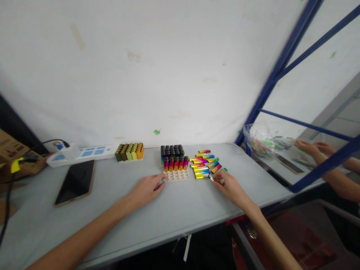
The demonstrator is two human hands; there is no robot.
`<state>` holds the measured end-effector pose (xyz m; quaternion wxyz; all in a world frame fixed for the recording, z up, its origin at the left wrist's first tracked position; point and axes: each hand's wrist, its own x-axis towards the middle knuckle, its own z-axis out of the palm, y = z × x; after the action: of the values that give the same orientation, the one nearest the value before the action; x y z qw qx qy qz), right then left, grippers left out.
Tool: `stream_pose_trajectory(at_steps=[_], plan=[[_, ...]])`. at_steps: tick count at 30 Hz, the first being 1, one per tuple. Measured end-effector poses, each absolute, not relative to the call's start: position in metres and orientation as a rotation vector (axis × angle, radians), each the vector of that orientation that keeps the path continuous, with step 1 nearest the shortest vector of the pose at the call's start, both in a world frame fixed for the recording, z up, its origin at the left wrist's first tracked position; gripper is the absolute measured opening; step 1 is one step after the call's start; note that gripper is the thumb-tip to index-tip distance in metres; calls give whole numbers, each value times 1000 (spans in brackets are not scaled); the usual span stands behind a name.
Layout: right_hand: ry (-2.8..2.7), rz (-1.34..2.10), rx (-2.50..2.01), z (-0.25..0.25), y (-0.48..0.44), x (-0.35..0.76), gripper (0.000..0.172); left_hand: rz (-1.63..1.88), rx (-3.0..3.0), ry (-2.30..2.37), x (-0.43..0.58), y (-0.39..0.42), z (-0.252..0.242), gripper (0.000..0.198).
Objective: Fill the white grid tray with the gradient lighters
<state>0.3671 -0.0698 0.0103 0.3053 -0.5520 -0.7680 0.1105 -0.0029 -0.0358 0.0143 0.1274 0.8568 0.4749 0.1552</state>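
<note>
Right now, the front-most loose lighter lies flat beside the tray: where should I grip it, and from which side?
Pinch the front-most lighter across its right end, coming from the front right, where the right hand sits. It lies flat, long axis left to right. Other lighters crowd behind it and the tray stands by its left end, so that side is likely freest.
</note>
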Motion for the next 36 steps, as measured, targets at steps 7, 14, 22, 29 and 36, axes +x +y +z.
stream_pose_trajectory(at_steps=[7,14,22,29,36], plan=[[-1970,542,-1230,41,-59,335,28,452,2494,1388,-3,-34,11,30],[-2019,424,-1125,51,-14,288,31,444,2526,1364,-3,-39,15,30],[-2006,571,-909,61,3,240,33,452,2611,1356,-3,-44,13,31],[-2204,381,-793,64,8,218,22,454,2685,1327,-3,-48,13,32],[-2181,215,-794,57,11,209,31,475,2707,1297,-5,-49,14,34]])
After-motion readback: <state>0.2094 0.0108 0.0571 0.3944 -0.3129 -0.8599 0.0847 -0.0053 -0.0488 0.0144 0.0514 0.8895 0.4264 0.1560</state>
